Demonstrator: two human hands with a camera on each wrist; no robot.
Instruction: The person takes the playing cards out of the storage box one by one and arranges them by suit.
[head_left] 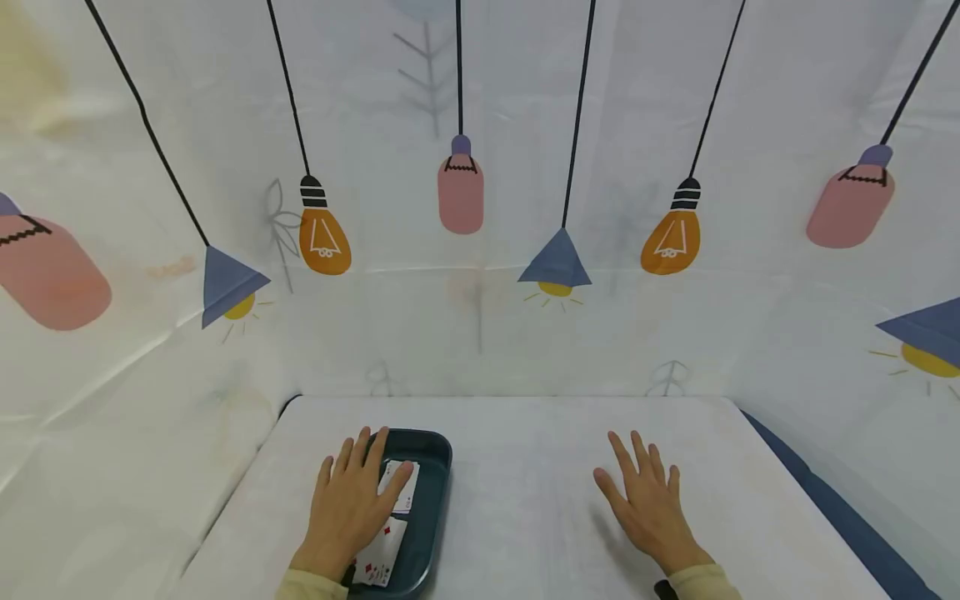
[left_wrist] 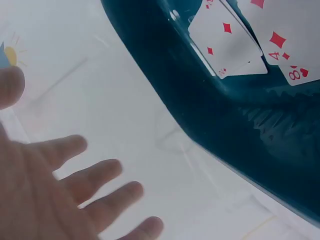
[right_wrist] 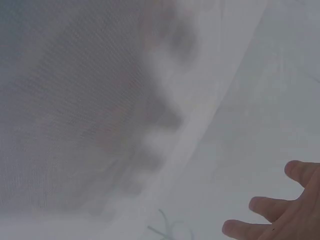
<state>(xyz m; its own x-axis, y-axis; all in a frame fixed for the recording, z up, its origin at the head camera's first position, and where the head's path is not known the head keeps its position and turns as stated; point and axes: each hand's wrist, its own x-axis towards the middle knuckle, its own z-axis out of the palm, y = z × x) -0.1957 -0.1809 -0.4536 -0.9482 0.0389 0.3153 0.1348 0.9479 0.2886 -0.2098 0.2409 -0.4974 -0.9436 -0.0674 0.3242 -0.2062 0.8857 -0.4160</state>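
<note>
My left hand (head_left: 347, 504) hovers over the left side of a dark teal tray (head_left: 437, 500), fingers straight and spread, holding nothing. Inside the tray lie playing cards in two groups. The farther cards (head_left: 405, 492) are partly covered by my thumb; the nearer cards (head_left: 384, 550) are partly behind the hand. The left wrist view shows a diamond card (left_wrist: 225, 45), a four of diamonds (left_wrist: 287, 30) and the corner of an eight of hearts (left_wrist: 300, 75). My right hand (head_left: 648, 508) is held above the white table to the right, fingers spread, with its shadow beneath.
The white table (head_left: 525, 467) reaches back to a pale cloth wall (head_left: 480, 333) printed with hanging lamps and bulbs. Similar cloth stands at both sides. A blue strip (head_left: 832, 500) runs along the table's right edge.
</note>
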